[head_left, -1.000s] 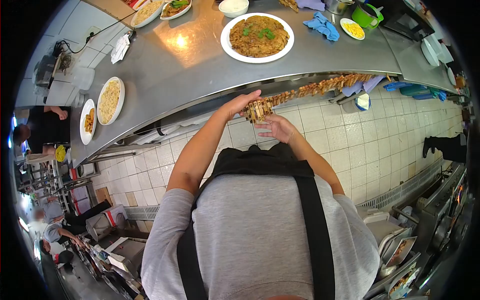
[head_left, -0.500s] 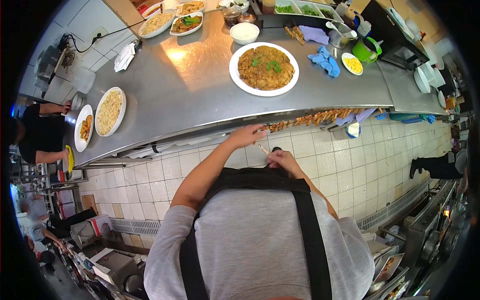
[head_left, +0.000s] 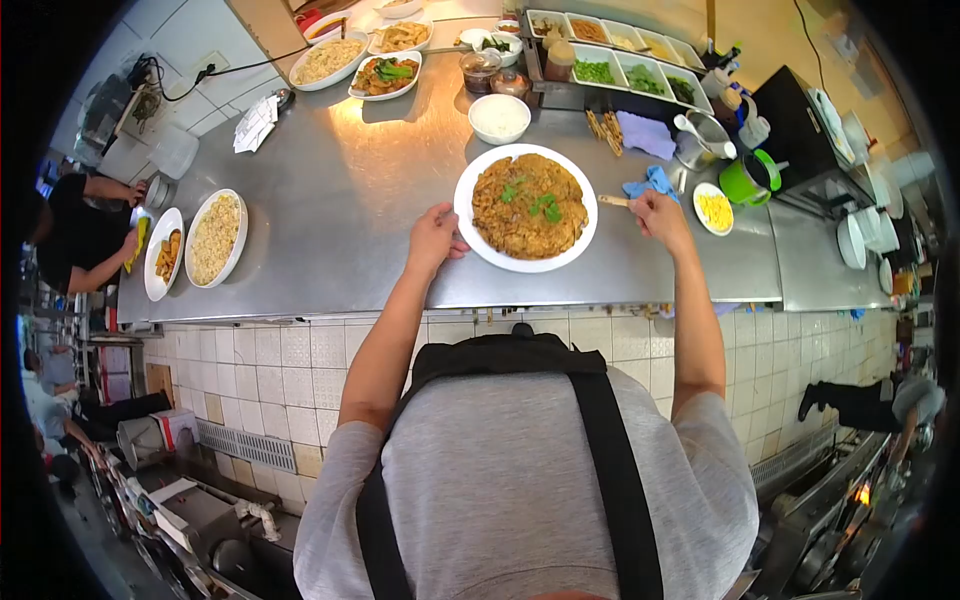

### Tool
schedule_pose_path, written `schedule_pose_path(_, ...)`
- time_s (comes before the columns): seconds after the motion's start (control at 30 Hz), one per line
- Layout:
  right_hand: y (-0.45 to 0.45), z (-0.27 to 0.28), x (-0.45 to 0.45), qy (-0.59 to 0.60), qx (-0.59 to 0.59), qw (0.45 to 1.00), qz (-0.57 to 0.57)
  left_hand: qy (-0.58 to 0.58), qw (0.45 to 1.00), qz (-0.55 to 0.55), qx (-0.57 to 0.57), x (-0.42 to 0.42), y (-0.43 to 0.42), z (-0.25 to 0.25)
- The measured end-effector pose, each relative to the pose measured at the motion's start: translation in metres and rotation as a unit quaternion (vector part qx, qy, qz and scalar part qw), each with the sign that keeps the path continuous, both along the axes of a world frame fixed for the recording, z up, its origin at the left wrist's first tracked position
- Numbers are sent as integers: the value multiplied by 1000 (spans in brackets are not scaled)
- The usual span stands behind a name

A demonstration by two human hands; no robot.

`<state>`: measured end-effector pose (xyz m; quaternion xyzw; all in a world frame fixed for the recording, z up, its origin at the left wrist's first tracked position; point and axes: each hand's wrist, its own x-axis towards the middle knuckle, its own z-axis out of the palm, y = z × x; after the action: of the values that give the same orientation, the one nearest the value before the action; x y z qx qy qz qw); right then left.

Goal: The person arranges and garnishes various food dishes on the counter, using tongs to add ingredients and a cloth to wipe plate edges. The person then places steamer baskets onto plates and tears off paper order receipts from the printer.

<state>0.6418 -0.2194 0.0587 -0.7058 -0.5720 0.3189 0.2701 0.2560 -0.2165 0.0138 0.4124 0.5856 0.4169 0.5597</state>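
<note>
a herb-topped pancake (head_left: 529, 205) lies on a white plate (head_left: 527, 265) beside a clothespin (head_left: 612, 200).

Grey metal desk (head_left: 330, 240). Near its middle, a white plate (head_left: 525, 265) holds browned food (head_left: 515, 225) topped with green leaves (head_left: 545, 207); a white bowl (head_left: 499, 139) sits just behind. At left, two oval dishes (head_left: 237, 254) and papers (head_left: 257, 124). At right, a purple cloth (head_left: 646, 136), blue cloth (head_left: 654, 183), yellow-filled dish (head_left: 720, 231) and green jug (head_left: 740, 182)
</note>
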Motion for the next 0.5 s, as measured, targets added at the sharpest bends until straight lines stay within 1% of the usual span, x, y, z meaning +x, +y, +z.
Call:
schedule_pose_path(0.03,19,-1,5,44,-68,996,21,14,1000,-16,-3,5,6,-1)
schedule_pose_path(0.07,36,-2,8,46,-107,991,65,32,999,-17,2,7,10,-4)
schedule_pose_path(0.17,69,-3,6,84,-200,968,125,79,997,-3,21,7,15,-16)
schedule_pose_path(0.23,81,-3,2,95,-237,954,155,98,994,24,39,0,7,-20)
schedule_pose_path(0.3,91,-3,-19,124,-273,932,204,120,991,60,22,-29,-5,-19)
schedule_pose_path(0.4,114,5,-55,48,-146,963,222,138,984,112,4,-85,-28,-28)
schedule_pose_path(0.43,123,12,-66,42,-117,964,233,106,984,140,-3,-98,-36,-19)
schedule_pose_path(0.47,131,22,-78,36,-87,965,244,91,981,173,-8,-114,-44,-20)
schedule_pose_path(0.5,139,32,-89,31,-56,965,253,91,979,182,-14,-133,-48,-23)
